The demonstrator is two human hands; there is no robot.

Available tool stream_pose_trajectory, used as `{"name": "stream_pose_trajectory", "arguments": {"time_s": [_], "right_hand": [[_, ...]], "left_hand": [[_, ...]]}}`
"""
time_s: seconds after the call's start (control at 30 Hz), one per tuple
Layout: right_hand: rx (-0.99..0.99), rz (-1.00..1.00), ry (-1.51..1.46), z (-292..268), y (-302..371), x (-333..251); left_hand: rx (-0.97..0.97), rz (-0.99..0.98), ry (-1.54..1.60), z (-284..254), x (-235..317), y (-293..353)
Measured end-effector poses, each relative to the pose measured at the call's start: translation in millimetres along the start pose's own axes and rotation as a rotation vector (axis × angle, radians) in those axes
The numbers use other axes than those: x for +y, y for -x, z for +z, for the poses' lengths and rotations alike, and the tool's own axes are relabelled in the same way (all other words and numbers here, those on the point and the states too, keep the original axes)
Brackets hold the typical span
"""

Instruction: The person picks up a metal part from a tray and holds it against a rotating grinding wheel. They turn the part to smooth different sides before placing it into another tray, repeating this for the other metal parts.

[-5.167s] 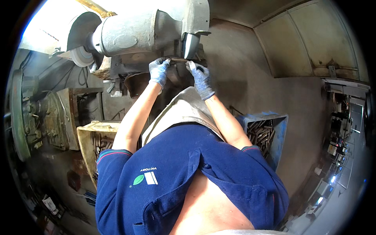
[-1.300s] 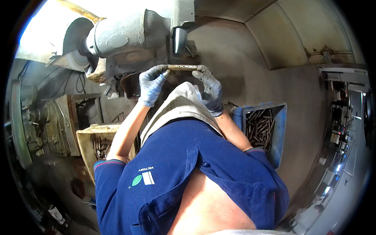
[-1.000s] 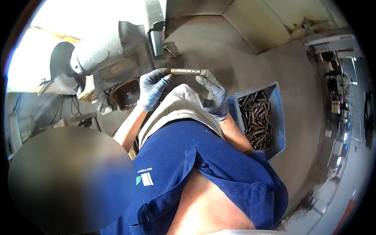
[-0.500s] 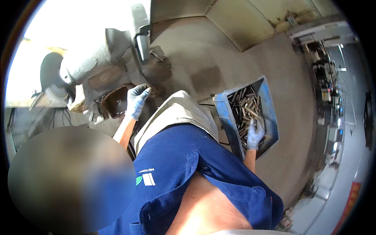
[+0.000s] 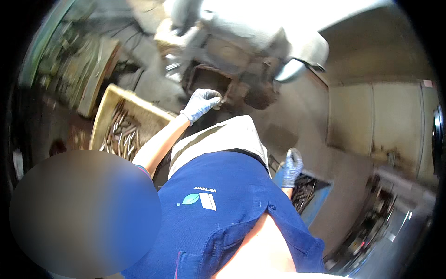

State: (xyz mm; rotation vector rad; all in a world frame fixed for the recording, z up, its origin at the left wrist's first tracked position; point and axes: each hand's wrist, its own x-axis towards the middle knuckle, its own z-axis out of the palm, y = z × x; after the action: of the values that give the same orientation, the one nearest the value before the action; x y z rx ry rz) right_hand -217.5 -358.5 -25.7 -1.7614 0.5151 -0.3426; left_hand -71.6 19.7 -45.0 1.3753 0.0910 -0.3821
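Note:
My left hand (image 5: 203, 103), in a grey-blue work glove, is in front of a dark, dirty trough (image 5: 211, 76) below a machine. Its thumb and fingers are pinched together; a small thing seems to show at their tips, too blurred to name. My right hand (image 5: 292, 168), gloved alike, is raised over the near end of a blue crate (image 5: 321, 204) holding short metal rods (image 5: 303, 193). Its fingers are drawn together, and whatever they may hold cannot be made out.
A pale yellow crate (image 5: 98, 122) with many metal rods (image 5: 123, 132) stands left of my left forearm. The white machine housing (image 5: 241, 23) overhangs the trough. Tan panels (image 5: 350, 114) stand at the right, and a greenish machine (image 5: 69, 65) at the far left.
My view has swung to the right, bringing the yellow crate into sight. My right hand has come up out of the rods in the blue crate. My left hand remains by the trough, pinched.

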Motion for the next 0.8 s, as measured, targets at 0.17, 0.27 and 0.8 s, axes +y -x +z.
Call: {"name": "stream_pose_trajectory", "arguments": {"time_s": [0.17, 0.27, 0.8], "right_hand": [[-0.314, -0.089, 0.244, 51.3, -23.8, 40.2], [-0.469, -0.056, 0.291, 76.8, -34.6, 33.3], [-0.602, 0.007, 0.387, 119.4, -40.4, 8.0]], "left_hand": [[0.369, -0.065, 0.056, -69.2, 17.3, 68.6], [0.616, 0.069, 0.078, -125.5, -21.8, 111.1], [0.999, -0.561, -1.139, -321.1, -100.8, 193.8]]}}
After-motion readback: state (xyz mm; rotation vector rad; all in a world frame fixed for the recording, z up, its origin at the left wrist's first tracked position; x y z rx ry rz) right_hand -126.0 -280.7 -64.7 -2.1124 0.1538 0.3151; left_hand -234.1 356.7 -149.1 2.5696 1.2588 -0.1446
